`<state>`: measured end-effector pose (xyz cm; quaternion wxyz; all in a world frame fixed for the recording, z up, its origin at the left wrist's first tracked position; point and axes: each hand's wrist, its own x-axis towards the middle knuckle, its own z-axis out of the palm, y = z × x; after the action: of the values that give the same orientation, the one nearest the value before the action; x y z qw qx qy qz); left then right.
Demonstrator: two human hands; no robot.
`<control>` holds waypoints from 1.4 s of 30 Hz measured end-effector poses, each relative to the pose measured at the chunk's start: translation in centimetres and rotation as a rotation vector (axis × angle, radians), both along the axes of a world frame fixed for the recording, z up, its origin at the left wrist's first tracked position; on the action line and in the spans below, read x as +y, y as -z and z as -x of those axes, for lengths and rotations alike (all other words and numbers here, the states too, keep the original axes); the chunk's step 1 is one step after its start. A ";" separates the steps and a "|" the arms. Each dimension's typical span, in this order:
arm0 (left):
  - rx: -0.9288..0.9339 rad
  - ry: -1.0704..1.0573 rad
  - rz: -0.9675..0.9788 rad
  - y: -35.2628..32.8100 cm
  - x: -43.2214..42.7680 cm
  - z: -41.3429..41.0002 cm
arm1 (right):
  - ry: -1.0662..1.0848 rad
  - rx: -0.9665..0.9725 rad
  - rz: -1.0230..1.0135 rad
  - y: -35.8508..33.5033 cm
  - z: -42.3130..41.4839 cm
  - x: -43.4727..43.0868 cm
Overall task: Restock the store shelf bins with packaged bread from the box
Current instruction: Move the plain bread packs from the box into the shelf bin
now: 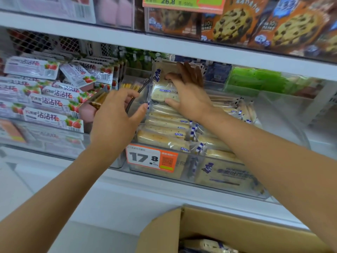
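Around bread pack [164, 89] — strawberry packs [52, 105]; cookies [231, 22]

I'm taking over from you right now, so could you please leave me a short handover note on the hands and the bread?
Left hand: at the left wall of the bin; grip unclear.
Right hand: fingers and thumb hold a bread packet upright at the bin's back.
Done: stocked packets fill the bin in rows.
Left: seat this packet, then shelve the spare packets from the box.
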<state>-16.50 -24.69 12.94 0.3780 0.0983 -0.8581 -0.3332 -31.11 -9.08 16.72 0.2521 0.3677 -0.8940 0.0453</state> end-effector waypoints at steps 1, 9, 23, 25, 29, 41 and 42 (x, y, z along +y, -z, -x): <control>0.002 -0.002 0.006 0.0 0.0 0.0 | -0.001 -0.013 0.005 -0.1 -0.4 0.2; -0.045 -0.186 0.292 -1.0 2.2 -2.7 | -0.113 -0.176 0.268 -0.2 -8.2 5.1; -0.874 0.310 -0.061 13.4 21.3 -18.8 | 0.106 -0.812 -0.147 16.3 -25.9 27.1; -0.940 0.400 -0.087 15.3 22.9 -18.9 | 0.159 -0.898 -0.242 19.4 -26.8 30.5; -1.214 0.691 -0.148 18.9 24.4 -19.4 | 0.237 -1.038 -0.275 23.6 -28.3 35.5; -1.194 0.636 -0.181 20.6 24.9 -18.4 | 0.230 -1.310 0.059 23.0 -29.8 33.7; -1.087 0.538 -0.235 19.6 25.2 -17.7 | 0.217 -1.338 0.181 22.0 -29.8 33.1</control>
<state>1.24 0.53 -6.68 -0.2240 0.0749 -0.8803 -0.4115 -1.28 23.97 -5.31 -0.3215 0.1465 -0.8819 0.3120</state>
